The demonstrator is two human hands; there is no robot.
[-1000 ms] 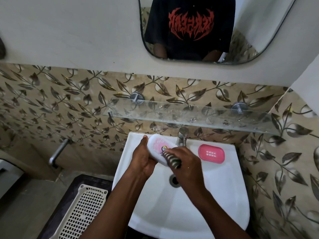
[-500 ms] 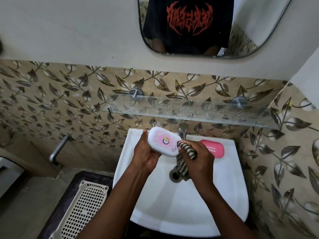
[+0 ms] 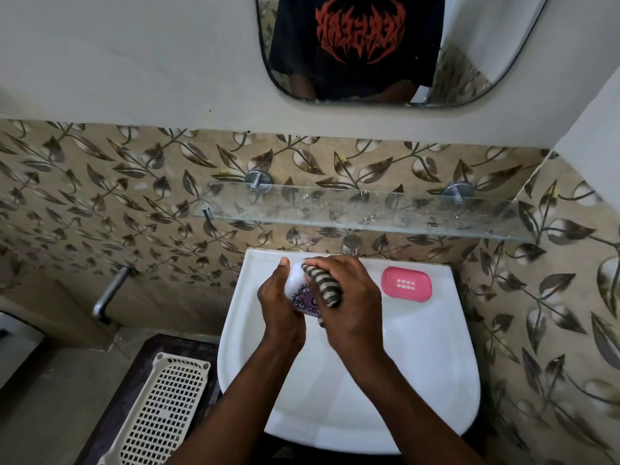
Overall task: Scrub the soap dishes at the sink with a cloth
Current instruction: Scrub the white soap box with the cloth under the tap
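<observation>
**ITEM COUNT: SINK AREA**

2 soap dishes: white soap dish, and pink soap dish at its 3 o'clock.
1 cloth, striped.
2 hands: left hand, right hand.
1 sink.
1 glass shelf at the sink's 12 o'clock.
1 mirror, also at 12 o'clock.
1 basket at the sink's 7 o'clock.

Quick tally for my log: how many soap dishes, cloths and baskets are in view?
Soap dishes: 2, white dish in the left hand, pink dish on the sink rim.
Cloths: 1, striped cloth in the right hand.
Baskets: 1, cream basket left of the sink.
Total: 4.
</observation>
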